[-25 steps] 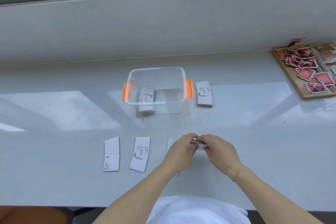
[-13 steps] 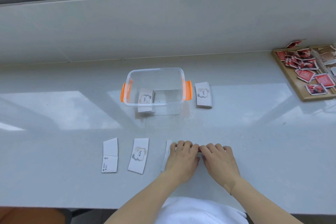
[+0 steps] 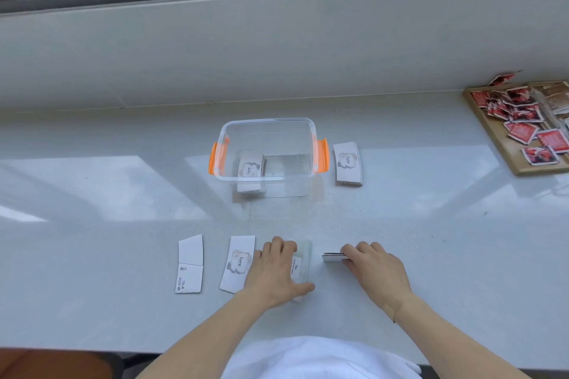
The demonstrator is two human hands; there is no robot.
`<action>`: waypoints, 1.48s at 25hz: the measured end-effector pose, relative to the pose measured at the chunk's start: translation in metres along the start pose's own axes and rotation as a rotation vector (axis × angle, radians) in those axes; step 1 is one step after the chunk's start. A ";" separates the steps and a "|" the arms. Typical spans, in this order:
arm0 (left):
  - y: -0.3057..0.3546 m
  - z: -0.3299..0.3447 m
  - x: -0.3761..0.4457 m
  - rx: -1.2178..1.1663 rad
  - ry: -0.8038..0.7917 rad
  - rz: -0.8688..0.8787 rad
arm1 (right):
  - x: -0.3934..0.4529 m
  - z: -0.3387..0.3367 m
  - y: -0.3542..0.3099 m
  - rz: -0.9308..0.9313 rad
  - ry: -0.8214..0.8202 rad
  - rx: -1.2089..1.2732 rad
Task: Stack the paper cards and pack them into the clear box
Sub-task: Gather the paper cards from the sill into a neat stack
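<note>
While stack-gripping, right hand (image 3: 374, 264).

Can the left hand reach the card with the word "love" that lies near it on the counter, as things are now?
Probably yes. The left hand lies flat on a card directly right of the "love" card, its edge touching or overlapping it. Nothing stands between them, and the counter around is bare.

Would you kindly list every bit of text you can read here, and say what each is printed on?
"love": card in the box.
"love": stack right of the box.
"love": card by the left hand.
"The": card under the left hand; its smaller print is unreadable.
Folded card: print and symbols too small.
Red packets: too blurred.
</note>
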State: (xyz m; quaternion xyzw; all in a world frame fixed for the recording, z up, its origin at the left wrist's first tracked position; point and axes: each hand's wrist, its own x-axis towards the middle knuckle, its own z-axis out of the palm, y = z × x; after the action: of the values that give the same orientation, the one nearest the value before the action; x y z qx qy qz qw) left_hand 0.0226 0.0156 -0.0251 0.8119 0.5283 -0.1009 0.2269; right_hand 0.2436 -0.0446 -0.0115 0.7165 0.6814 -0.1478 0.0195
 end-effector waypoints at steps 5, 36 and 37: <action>0.000 -0.015 0.008 0.080 -0.054 0.166 | -0.001 -0.001 0.000 -0.015 -0.008 -0.010; -0.026 -0.056 0.027 -0.182 0.056 0.176 | -0.007 0.003 0.000 -0.031 0.039 0.073; -0.022 -0.056 0.026 -0.232 0.128 0.179 | -0.007 0.003 0.000 -0.029 0.049 0.091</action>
State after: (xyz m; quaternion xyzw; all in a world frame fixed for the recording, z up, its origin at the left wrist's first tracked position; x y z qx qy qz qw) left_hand 0.0095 0.0703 0.0083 0.8287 0.4755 0.0336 0.2932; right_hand 0.2423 -0.0525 -0.0130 0.7101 0.6846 -0.1613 -0.0319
